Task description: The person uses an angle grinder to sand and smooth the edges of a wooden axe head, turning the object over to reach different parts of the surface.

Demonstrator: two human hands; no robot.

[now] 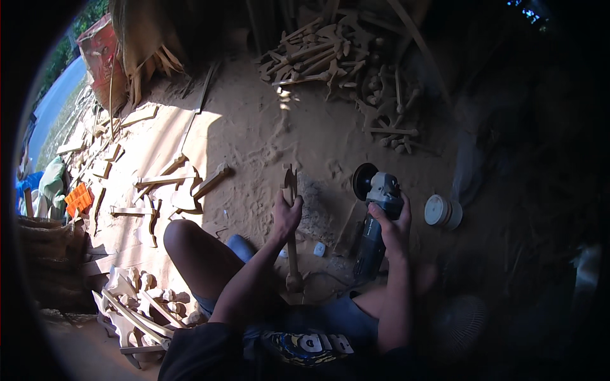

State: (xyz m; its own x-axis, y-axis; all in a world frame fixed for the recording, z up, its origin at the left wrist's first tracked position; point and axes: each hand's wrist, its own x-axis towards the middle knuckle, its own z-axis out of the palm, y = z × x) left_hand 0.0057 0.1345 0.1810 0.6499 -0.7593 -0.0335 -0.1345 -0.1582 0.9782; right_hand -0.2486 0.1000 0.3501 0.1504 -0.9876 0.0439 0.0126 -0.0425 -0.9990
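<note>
Left hand [288,216] curls closed round stick [292,254]: forked end [290,180] at 12 o'clock, knobbed end [293,282] at 6. Right hand [396,230] wraps grinder [370,246], disc [362,181] at 11.

Your outfit, itemised: one dark shirt [251,350], its print [308,346] of pale block lettering with rounded yellow-and-blue artwork; one left sleeve [202,348], dark, plain, leaving your left forearm [244,282] bare; one right sleeve [395,360], dark, its edge lost in shadow; one pair of blue shorts [357,312], leaving your left knee [185,240] bare; your left hand [288,216] and right hand [393,225], both bare
</note>
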